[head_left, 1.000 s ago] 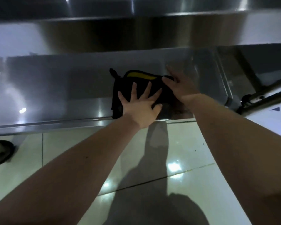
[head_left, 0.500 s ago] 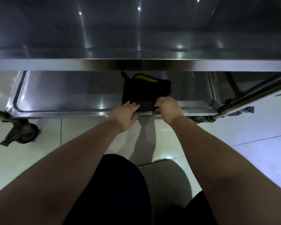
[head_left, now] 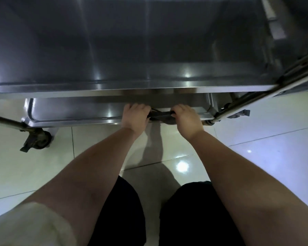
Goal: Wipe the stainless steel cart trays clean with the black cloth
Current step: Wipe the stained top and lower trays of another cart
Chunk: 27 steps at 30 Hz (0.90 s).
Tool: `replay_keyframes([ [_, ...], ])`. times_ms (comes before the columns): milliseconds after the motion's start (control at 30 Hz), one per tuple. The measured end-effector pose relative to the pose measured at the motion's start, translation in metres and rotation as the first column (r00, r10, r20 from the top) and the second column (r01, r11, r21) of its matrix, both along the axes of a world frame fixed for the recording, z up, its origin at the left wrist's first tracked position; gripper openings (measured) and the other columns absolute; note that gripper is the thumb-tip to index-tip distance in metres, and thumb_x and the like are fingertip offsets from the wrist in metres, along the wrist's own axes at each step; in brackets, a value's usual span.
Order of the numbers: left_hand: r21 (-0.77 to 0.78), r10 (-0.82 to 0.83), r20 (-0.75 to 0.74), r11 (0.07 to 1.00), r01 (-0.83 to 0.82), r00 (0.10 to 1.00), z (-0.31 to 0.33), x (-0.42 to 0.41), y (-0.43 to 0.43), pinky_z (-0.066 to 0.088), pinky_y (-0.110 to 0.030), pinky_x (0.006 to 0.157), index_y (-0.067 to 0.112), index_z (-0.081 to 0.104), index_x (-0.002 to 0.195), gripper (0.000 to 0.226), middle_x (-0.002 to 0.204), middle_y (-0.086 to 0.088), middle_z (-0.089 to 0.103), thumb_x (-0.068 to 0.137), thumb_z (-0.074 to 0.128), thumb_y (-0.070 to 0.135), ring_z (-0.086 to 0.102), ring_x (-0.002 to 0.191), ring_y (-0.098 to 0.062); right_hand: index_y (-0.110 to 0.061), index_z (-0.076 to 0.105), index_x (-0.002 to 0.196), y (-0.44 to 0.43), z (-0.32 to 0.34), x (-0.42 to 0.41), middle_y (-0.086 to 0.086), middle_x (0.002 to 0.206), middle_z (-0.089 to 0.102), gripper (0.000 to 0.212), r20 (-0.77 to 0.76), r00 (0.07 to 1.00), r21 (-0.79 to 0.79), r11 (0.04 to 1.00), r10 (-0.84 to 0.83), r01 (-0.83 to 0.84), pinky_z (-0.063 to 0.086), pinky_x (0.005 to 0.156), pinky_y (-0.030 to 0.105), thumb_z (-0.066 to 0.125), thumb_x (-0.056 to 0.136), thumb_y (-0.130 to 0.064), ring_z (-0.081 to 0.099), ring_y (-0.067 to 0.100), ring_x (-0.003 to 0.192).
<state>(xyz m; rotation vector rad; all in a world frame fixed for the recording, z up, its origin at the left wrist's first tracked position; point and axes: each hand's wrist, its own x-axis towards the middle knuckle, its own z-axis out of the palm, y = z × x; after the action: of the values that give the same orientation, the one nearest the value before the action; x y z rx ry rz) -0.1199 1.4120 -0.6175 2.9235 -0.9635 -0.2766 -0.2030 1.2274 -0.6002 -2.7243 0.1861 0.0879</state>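
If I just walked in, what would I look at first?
Two hands: the left hand and right hand grip a bunched black cloth at the front edge of the lower tray. Above them, the big shiny upper tray fills the top of the view.

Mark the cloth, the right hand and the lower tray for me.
cloth (head_left: 161,117), head view, the dark strip between the hands.
right hand (head_left: 186,119), head view, back of the hand.
lower tray (head_left: 78,119), head view, its front rim.
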Motion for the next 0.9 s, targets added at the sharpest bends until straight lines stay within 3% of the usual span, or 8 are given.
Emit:
replay_keyframes([
  [133,0.031,-0.137,0.020,0.990,0.136,0.990,0.078,-0.024,0.014,0.026,-0.038,0.094,0.017,0.063,0.106,0.017,0.102,-0.004,0.066,0.090,0.060,0.021,0.058,0.100,-0.029,-0.003,0.066,0.107,0.016,0.072,-0.031,0.016,0.103,0.065,0.019,-0.118,0.984,0.128,0.980,-0.134,0.149,0.043,0.084,0.040,0.051,0.096,-0.006,0.055,0.034,0.099],
  [200,0.005,-0.177,0.017,0.984,0.177,0.984,0.125,-0.033,0.030,0.029,-0.038,0.086,0.015,0.069,0.088,0.019,0.085,-0.006,0.069,0.071,0.076,0.012,0.064,0.082,-0.030,-0.005,0.066,0.105,0.026,0.115,-0.041,0.015,0.104,0.063,0.018,-0.149,0.982,0.158,0.977,-0.119,0.142,0.041,0.081,0.035,0.051,0.096,-0.005,0.054,0.032,0.101],
  [267,-0.032,-0.151,0.003,0.988,0.151,0.989,0.180,-0.040,0.049,0.029,-0.039,0.084,0.013,0.071,0.087,0.021,0.085,-0.007,0.069,0.068,0.079,0.008,0.065,0.079,-0.031,-0.006,0.065,0.108,0.039,0.168,-0.049,0.014,0.107,0.063,0.020,-0.153,0.987,0.193,0.978,-0.054,0.084,0.040,0.082,0.032,0.049,0.096,-0.003,0.053,0.030,0.103],
  [400,-0.234,0.038,0.020,0.972,-0.033,0.999,0.325,-0.058,0.089,0.040,-0.041,0.085,0.012,0.073,0.097,0.023,0.092,-0.009,0.069,0.076,0.078,0.010,0.065,0.084,-0.034,-0.004,0.066,0.110,0.067,0.307,-0.051,0.011,0.107,0.066,0.019,0.022,0.998,0.158,0.985,0.064,-0.067,0.038,0.084,0.033,0.052,0.097,-0.002,0.055,0.033,0.103],
  [567,-0.455,0.246,0.156,0.877,-0.151,0.957,0.531,-0.076,0.143,0.031,-0.033,0.081,0.021,0.074,0.093,0.018,0.087,0.005,0.071,0.076,0.078,0.024,0.065,0.082,-0.022,-0.008,0.067,0.105,0.100,0.503,-0.035,0.008,0.104,0.064,0.018,0.249,0.955,0.191,0.958,0.163,-0.213,0.041,0.088,0.033,0.053,0.094,-0.005,0.054,0.026,0.098],
  [633,-0.496,0.329,0.193,0.845,-0.197,0.924,0.602,-0.074,0.171,0.033,-0.034,0.083,0.022,0.074,0.094,0.018,0.088,0.005,0.072,0.078,0.075,0.029,0.065,0.082,-0.021,-0.008,0.067,0.102,0.122,0.570,-0.014,0.008,0.103,0.063,0.018,0.355,0.916,0.231,0.932,0.185,-0.278,0.039,0.090,0.030,0.052,0.092,-0.007,0.051,0.023,0.098],
  [800,-0.505,0.468,0.281,0.814,-0.285,0.838,0.726,-0.047,0.254,0.049,-0.048,0.087,0.020,0.076,0.089,0.014,0.082,0.002,0.072,0.080,0.074,0.031,0.068,0.079,-0.024,-0.011,0.065,0.098,0.209,0.691,0.057,-0.002,0.098,0.054,0.016,0.405,0.843,0.200,0.865,0.354,-0.459,0.031,0.085,0.018,0.051,0.093,-0.004,0.045,0.015,0.096],
  [900,-0.456,0.528,0.355,0.818,-0.351,0.771,0.769,-0.021,0.311,0.044,-0.042,0.092,0.023,0.074,0.093,0.016,0.086,0.002,0.071,0.082,0.073,0.033,0.066,0.085,-0.025,-0.009,0.065,0.098,0.273,0.742,0.101,0.000,0.096,0.053,0.015,0.470,0.766,0.096,0.836,0.440,-0.539,0.031,0.085,0.022,0.053,0.093,-0.003,0.049,0.022,0.098],
])
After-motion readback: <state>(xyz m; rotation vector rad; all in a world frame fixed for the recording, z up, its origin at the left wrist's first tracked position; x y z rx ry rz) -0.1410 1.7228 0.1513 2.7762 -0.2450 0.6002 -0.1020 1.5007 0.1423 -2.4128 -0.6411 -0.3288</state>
